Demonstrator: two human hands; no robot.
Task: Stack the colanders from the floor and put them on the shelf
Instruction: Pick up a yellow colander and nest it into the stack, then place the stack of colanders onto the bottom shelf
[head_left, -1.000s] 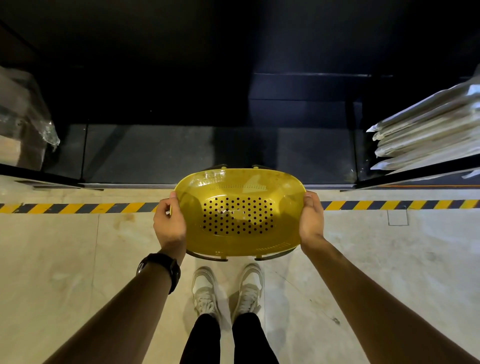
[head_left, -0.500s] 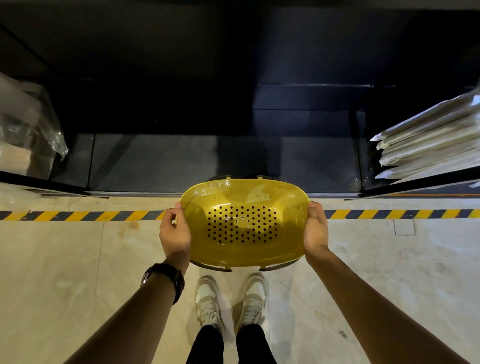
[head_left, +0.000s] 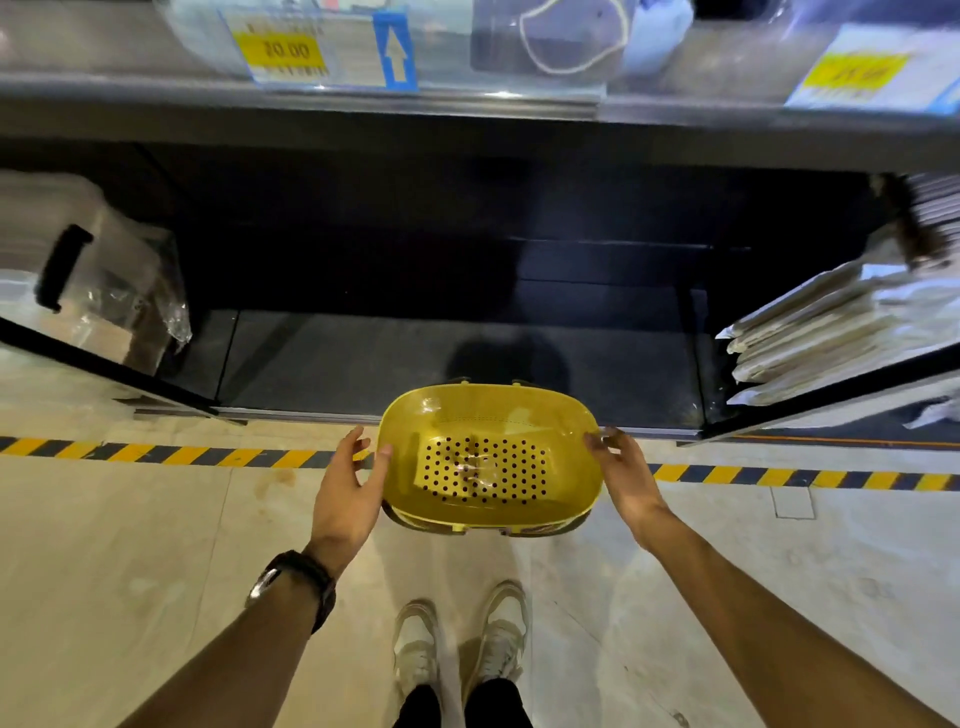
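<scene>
Yellow colander (head_left: 488, 457), at bottom shelf (head_left: 363, 364) edge: left hand (head_left: 347, 491), right hand (head_left: 626, 480) press its sides, fingers straight.

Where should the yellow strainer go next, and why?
Probably ease the yellow perforated plastic colander forward onto the dark bottom shelf: the left hand and right hand hold it just in front of that shelf's edge.

Grip released — left hand (head_left: 348, 488) and right hand (head_left: 623, 475) now flank the colander (head_left: 488, 457), fingers straightened. Upper shelf (head_left: 156, 91) and price tags (head_left: 288, 52) enter view.
</scene>
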